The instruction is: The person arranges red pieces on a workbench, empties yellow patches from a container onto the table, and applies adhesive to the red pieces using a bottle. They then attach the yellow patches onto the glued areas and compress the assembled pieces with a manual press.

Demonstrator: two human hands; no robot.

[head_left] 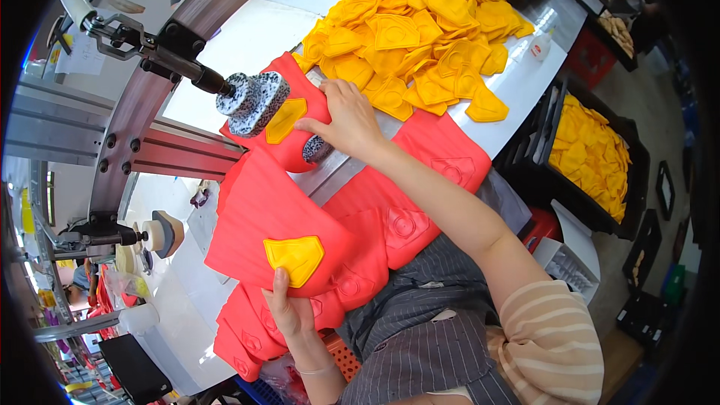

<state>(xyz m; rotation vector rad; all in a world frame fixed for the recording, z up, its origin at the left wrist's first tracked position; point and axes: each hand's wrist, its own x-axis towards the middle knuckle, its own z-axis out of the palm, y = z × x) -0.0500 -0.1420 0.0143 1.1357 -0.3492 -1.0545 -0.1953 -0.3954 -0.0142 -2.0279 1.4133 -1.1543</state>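
Observation:
In the lower middle, my left hand (pixel 289 311) pinches the edge of a soft red sheet (pixel 262 210), its thumb up against a yellow shield-shaped patch (pixel 296 260) lying on that sheet. The fingers behind the sheet are hidden. My right hand (pixel 349 120) rests with thumb and fingers apart on a second red sheet (pixel 300 154), draped over a speckled block (pixel 316 148). Close to the right thumb, another yellow patch (pixel 286 121) lies on this sheet. A black-and-white speckled press pad (pixel 253 103) on a toggle clamp (pixel 127 37) hangs just above, partly covering that patch.
A heap of yellow patches (pixel 412 30) covers the far table. More red sheets (pixel 397 225) with embossed outlines hang over my lap. At right stands a black crate (pixel 589 154) of yellow patches. A metal frame (pixel 112 135) rises at left, with another clamp pad (pixel 163 234) below.

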